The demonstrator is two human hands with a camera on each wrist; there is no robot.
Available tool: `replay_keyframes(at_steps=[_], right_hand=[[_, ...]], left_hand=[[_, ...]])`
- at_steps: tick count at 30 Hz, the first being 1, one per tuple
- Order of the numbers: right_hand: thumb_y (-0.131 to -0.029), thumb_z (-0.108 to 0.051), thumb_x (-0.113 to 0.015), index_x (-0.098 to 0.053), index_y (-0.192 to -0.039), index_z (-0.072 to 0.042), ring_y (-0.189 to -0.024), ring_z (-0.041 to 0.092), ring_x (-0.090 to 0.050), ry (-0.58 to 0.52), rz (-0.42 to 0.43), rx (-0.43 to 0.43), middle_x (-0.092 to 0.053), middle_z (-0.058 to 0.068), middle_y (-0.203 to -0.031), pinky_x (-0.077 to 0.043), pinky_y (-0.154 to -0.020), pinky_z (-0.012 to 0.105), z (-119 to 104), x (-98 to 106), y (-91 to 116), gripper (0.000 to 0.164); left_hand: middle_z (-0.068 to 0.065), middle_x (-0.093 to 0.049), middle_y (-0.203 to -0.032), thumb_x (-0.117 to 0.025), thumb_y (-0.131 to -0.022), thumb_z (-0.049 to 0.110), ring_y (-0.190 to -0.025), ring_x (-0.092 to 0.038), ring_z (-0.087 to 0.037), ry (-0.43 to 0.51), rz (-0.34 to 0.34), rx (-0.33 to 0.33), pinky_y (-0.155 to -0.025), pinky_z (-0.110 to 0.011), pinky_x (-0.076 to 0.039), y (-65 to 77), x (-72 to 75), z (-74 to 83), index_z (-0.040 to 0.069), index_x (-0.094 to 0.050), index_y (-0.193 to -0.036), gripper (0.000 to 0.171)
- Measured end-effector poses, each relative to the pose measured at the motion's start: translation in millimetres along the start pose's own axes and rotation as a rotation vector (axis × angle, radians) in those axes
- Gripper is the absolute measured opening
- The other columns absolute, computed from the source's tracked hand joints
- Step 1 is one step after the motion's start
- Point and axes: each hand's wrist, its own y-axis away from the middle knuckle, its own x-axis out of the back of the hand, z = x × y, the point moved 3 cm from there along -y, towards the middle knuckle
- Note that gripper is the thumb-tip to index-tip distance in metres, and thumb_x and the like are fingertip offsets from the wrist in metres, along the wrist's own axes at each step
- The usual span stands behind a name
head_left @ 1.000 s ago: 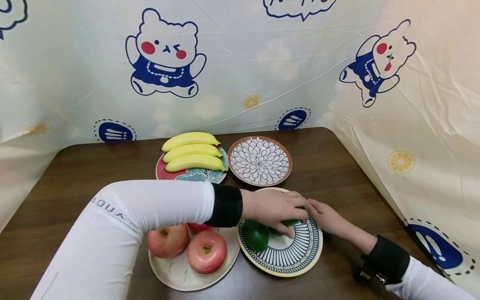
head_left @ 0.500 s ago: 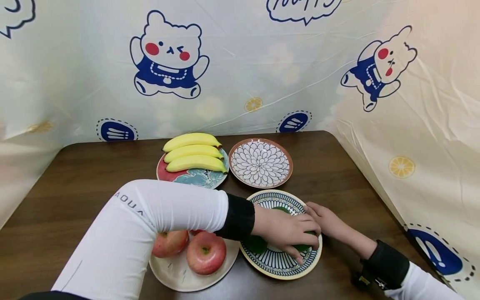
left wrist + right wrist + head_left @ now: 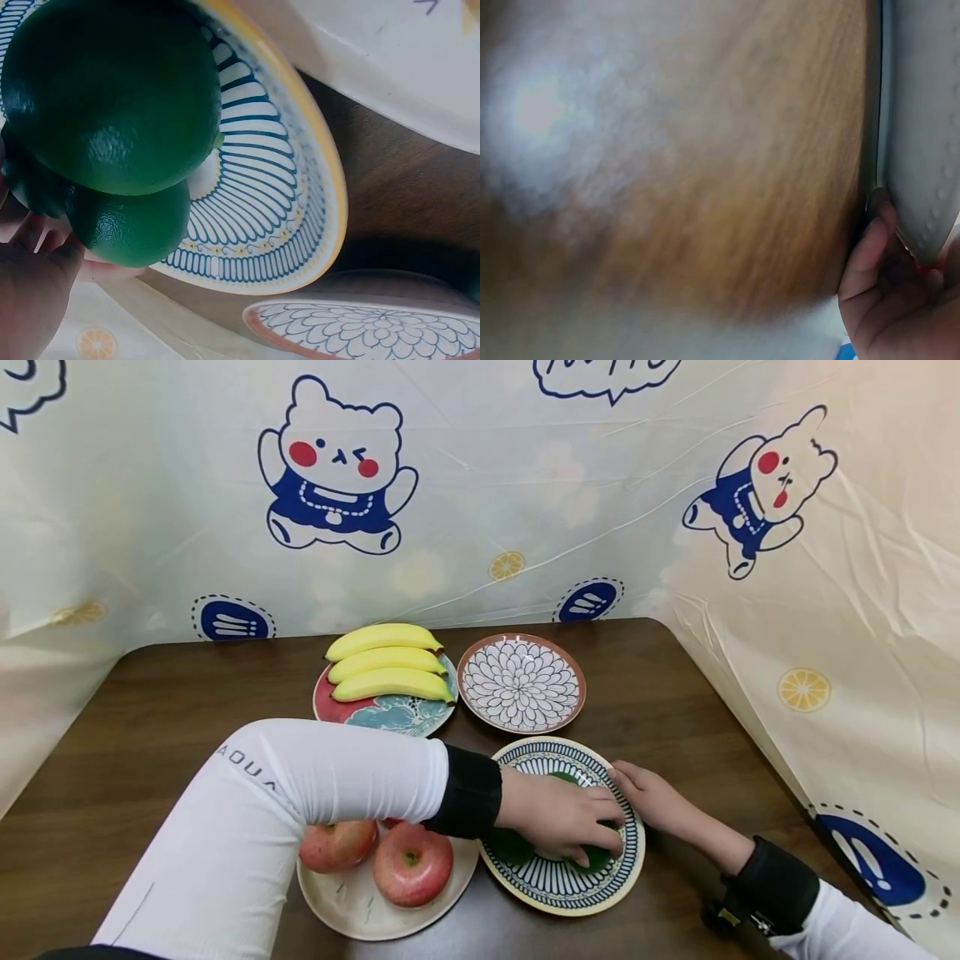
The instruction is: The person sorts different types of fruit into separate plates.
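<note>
In the head view, the left hand [image 3: 562,817] reaches over the striped plate [image 3: 573,893]. Its fingers are bent over a green fruit [image 3: 597,860] and seem to hold it, though the hand hides most of it. A second green fruit [image 3: 512,846] peeks out near the wrist, and a third green fruit [image 3: 566,777] shows behind the hand. All three look to be on this plate. The right hand [image 3: 654,797] has its fingers at the plate's edge, on the other side.

Next to it, the apple plate [image 3: 348,914] has two apples [image 3: 412,864] in plain sight. A bit more red shows by the white sleeve [image 3: 352,768], so there may be one more. Behind, the banana plate [image 3: 405,714] has three bananas [image 3: 386,662] in a row. Beside that is the flower plate [image 3: 521,685].

In the left wrist view, the fruits are round, shiny and close together. They look firm, a bit slippery and easy to roll. I think they are light enough for one hand, and best held around the fat middle. The thumb and fingers are curled by the darkest one.

In the right wrist view, the table is blurry. The thumb and finger are bent and seem to pinch the plate's edge. The plate looks hard and could chip, so the rim is a good place to hold.
</note>
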Motion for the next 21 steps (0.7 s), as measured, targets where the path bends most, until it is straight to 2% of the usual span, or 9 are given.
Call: replay_keyframes(at_steps=[5,10,13,15,17,21], right_hand=[[-0.111,-0.022,-0.041,-0.061,-0.125,0.004,-0.097,0.019,-0.063,0.004,-0.003,0.004,-0.069,0.012,-0.107,-0.053,-0.085,0.038,0,1,0,0.035],[-0.111,-0.021,-0.04,-0.061,-0.121,0.003,-0.091,0.016,-0.06,0.002,-0.021,0.003,-0.067,0.009,-0.101,-0.051,-0.078,0.032,2,2,0,0.033],[-0.111,-0.022,-0.04,-0.06,-0.121,0.002,-0.09,0.016,-0.06,-0.012,-0.051,0.01,-0.066,0.008,-0.1,-0.051,-0.078,0.031,2,4,-1,0.033],[-0.111,-0.023,-0.041,-0.061,-0.12,0.002,-0.089,0.016,-0.06,-0.019,-0.071,0.011,-0.067,0.008,-0.099,-0.05,-0.077,0.03,0,6,-1,0.033],[-0.111,-0.024,-0.042,-0.061,-0.122,0.003,-0.087,0.016,-0.06,-0.021,-0.08,-0.003,-0.067,0.009,-0.098,-0.05,-0.074,0.029,-3,9,-2,0.034],[-0.111,-0.027,-0.042,-0.056,-0.133,0.006,-0.085,0.021,-0.064,-0.016,-0.062,-0.03,-0.069,0.016,-0.099,-0.054,-0.071,0.032,-8,27,-8,0.042]], left_hand=[[-0.002,-0.05,-0.152,-0.055,-0.106,0.034,-0.144,-0.042,-0.014,0.029,0.011,0.0,-0.12,-0.019,-0.033,6.5,1.1,-5.4,0.024,-0.053,-0.147,0.042],[-0.003,-0.047,-0.156,-0.057,-0.105,0.034,-0.149,-0.04,-0.015,0.07,-0.005,0.058,-0.122,-0.023,-0.034,15.7,9.4,-13.1,0.025,-0.051,-0.149,0.045],[-0.003,-0.048,-0.156,-0.058,-0.105,0.034,-0.149,-0.041,-0.016,0.091,-0.004,0.101,-0.122,-0.025,-0.035,27.9,19.1,-18.4,0.025,-0.051,-0.149,0.046],[-0.004,-0.05,-0.155,-0.06,-0.104,0.032,-0.147,-0.043,-0.018,0.125,0.018,0.144,-0.121,-0.029,-0.038,41.6,27.2,-24.8,0.022,-0.052,-0.149,0.047],[-0.006,-0.053,-0.152,-0.063,-0.102,0.03,-0.145,-0.046,-0.02,0.159,0.064,0.209,-0.12,-0.033,-0.042,61.1,36.6,-35.3,0.019,-0.053,-0.149,0.048],[-0.011,-0.055,-0.151,-0.068,-0.099,0.025,-0.144,-0.048,-0.027,0.221,0.222,0.427,-0.117,-0.043,-0.045,117.8,52.5,-69.5,0.013,-0.052,-0.148,0.053]])
